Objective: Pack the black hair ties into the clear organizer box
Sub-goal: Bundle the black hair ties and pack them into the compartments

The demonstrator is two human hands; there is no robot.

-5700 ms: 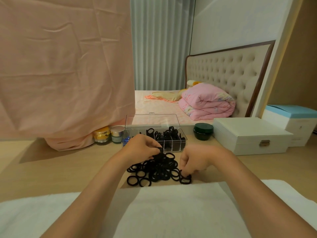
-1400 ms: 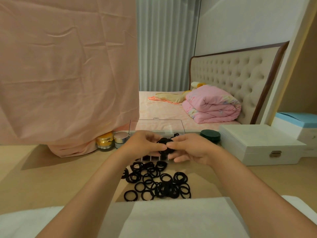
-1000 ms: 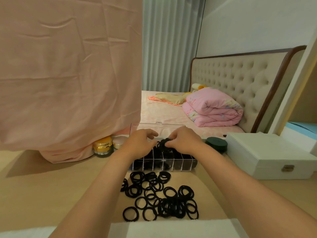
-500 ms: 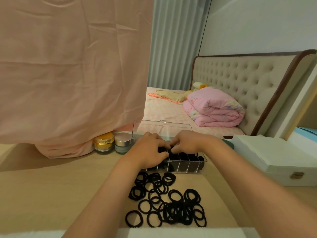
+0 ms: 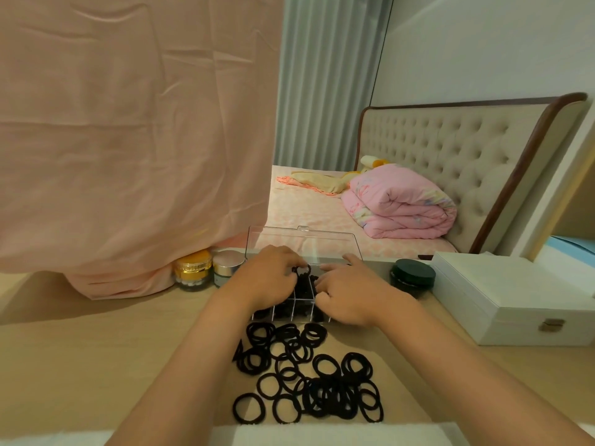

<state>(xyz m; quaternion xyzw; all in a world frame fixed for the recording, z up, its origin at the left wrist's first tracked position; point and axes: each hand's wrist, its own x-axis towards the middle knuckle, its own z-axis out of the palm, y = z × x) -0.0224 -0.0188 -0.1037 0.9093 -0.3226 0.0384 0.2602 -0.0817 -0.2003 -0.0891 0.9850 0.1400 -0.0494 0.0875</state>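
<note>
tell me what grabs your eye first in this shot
The loose heap of black hair ties on the tan tabletop, nearest the camera, stands out most. Just behind it, the left hand and right hand meet over the clear organizer box, its lid standing open. A big pink cloth hangs across the left.

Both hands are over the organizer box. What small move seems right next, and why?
Probably push the raised hair tie loop down into its compartment. It stands above the dividers of the clear organizer box, beside the fingers of the left hand, while the right hand lies over neighbouring compartments. Many loose hair ties wait on the table.
</note>
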